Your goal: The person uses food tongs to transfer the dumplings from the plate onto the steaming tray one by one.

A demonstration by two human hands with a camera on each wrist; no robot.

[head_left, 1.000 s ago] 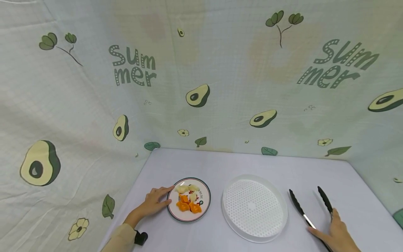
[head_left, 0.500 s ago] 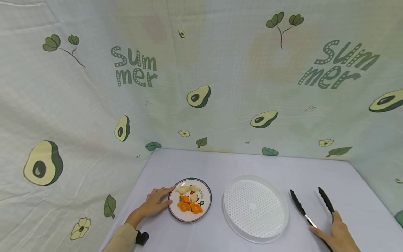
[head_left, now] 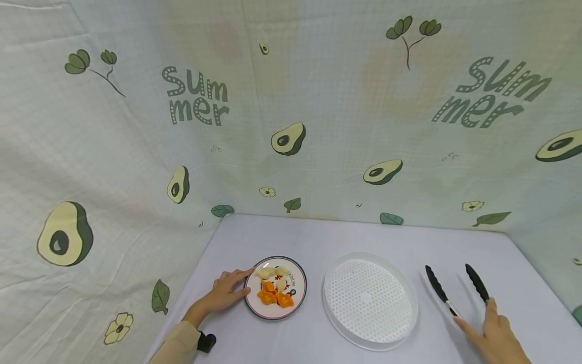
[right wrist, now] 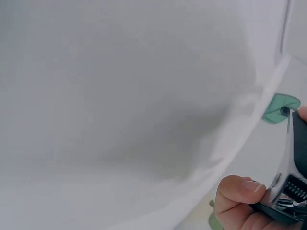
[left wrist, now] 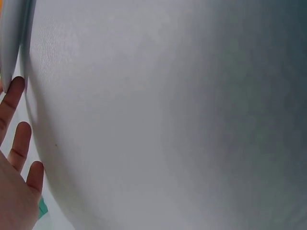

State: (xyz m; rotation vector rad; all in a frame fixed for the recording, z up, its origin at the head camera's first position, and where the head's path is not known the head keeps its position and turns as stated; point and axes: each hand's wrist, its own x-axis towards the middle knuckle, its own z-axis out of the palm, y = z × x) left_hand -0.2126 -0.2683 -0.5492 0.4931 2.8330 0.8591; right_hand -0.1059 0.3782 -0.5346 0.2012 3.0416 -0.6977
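My left hand [head_left: 223, 294] lies flat on the white table, its straight fingers touching the left rim of a small round plate [head_left: 296, 281]. The plate holds orange and pale food pieces [head_left: 273, 290]. In the left wrist view only the fingers [left wrist: 17, 158] and the table surface show. At the front right, my right hand [head_left: 495, 336] grips the rear of black tongs [head_left: 437, 285], whose two arms spread open and point away from me. In the right wrist view the thumb [right wrist: 237, 196] presses on the tongs [right wrist: 290, 187] near the spring.
A white round perforated tray [head_left: 370, 301] lies between the plate and the tongs. Avocado-print cloth walls [head_left: 291, 136] close the table at the back and both sides. Bare table [head_left: 345, 235] stretches behind the plate and tray.
The right hand and tongs have shifted a little to the right and the tongs look slightly raised. The left hand and plate have not moved.
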